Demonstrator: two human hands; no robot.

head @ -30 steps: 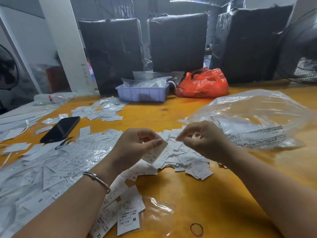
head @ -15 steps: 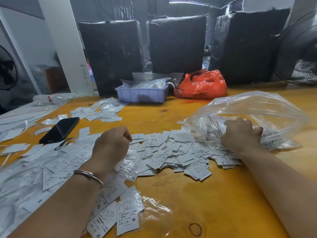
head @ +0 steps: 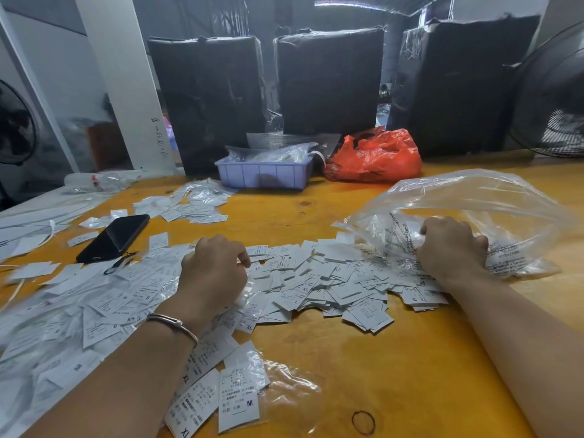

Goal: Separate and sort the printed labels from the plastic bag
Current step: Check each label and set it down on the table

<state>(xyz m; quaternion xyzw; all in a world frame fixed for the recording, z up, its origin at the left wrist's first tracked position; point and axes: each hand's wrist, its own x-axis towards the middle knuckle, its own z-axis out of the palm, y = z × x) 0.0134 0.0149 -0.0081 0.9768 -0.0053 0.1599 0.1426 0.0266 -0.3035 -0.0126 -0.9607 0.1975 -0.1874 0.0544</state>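
The orange surface (head: 316, 358) is filling most of the lower frame and is serving as the sorting bed, so everything is lying flat and spread out where it can be read. At the right of the frame the clear bag (head: 493, 200) is lying on its side with its mouth facing the centre, probably so its contents can be dragged straight out onto the heap. That heap, the labels (head: 319, 279), is sprawling across the middle of the frame from the bag mouth toward the left, with size letters such as M, L and XL showing. At lower left a wider drift of packets (head: 94, 305), labels in clear sleeves, is lying slightly apart, which looks like a group already separated off. The right hand (head: 448, 245) is sitting at the bag mouth with fingers curled, bunching crumpled bag film and seemingly pinning it down; whether labels are also caught in the grip I cannot tell. The left hand (head: 215, 270) is resting knuckles-up on the left edge of the heap, fingers bent under, and what it has hold of, if anything, is hidden. At mid-left a phone (head: 113, 238) is lying clear of the heap, out of the way. Near the bottom edge a rubber band (head: 363, 422) is lying loose, likely kept for bundling.
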